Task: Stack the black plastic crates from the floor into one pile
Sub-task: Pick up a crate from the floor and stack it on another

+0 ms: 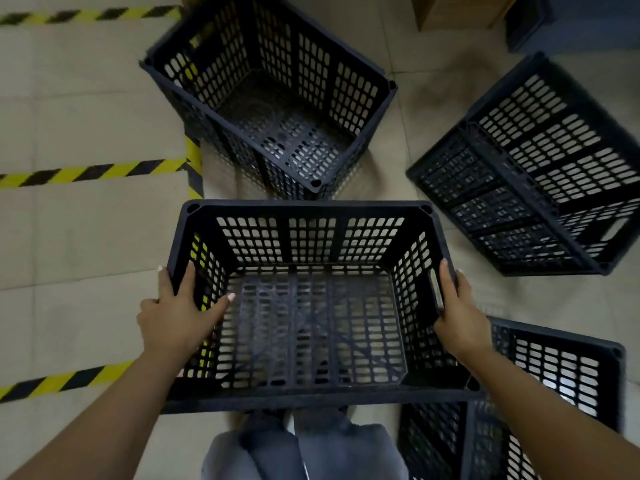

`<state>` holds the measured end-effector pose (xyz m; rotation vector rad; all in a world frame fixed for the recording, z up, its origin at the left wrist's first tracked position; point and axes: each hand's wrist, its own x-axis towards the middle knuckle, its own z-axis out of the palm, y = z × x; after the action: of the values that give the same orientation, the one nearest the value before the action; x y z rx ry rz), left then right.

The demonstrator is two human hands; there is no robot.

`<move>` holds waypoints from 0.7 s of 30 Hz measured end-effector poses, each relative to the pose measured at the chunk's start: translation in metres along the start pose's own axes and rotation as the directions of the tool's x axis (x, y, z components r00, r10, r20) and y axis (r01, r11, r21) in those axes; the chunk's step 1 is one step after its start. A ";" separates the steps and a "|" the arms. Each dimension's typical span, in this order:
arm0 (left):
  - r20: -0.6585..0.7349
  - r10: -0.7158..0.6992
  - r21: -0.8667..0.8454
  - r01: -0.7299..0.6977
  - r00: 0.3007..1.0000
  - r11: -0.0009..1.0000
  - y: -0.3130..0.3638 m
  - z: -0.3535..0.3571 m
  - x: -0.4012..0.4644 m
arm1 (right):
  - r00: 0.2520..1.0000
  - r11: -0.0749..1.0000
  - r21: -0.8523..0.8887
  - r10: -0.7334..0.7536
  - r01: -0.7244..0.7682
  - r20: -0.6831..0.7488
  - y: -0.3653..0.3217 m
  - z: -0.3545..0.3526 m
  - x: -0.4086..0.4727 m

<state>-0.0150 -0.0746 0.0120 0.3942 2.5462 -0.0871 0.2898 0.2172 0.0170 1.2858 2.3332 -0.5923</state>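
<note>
I hold a black slotted plastic crate (311, 237) upright in front of me, its open top facing up. My left hand (180, 313) grips its left rim, thumb inside the wall. My right hand (457, 306) grips the right rim by the handle slot. A second upright crate (346, 88) stands on the floor just beyond it. A third crate (540, 161) lies tipped on its side at the right. A fourth crate (561, 372) lies at the lower right, partly hidden by my right forearm.
Yellow-and-black hazard tape (93, 173) marks the tiled floor on the left. A wooden box (453, 12) and a dark bin (575, 22) stand at the top right. My legs in grey trousers (304, 448) show below the held crate.
</note>
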 end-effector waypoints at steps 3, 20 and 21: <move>0.005 -0.060 -0.032 0.060 0.998 0.998 -0.026 -0.022 -0.023 | 0.998 0.996 -0.063 -0.061 0.062 0.025 -0.026 -0.024 -0.018; -0.075 -0.103 -0.320 0.074 0.992 0.945 -0.295 -0.143 -0.032 | 0.957 0.980 -0.004 -0.197 0.201 -0.214 -0.324 -0.055 -0.109; -0.075 -0.100 -0.323 0.070 0.992 0.944 -0.316 -0.152 -0.027 | 0.956 0.979 -0.007 -0.199 0.202 -0.216 -0.345 -0.049 -0.116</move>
<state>-0.1659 -0.3618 0.1486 0.1634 2.6048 0.3163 0.0431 -0.0022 0.1776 1.1794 2.6659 -0.5570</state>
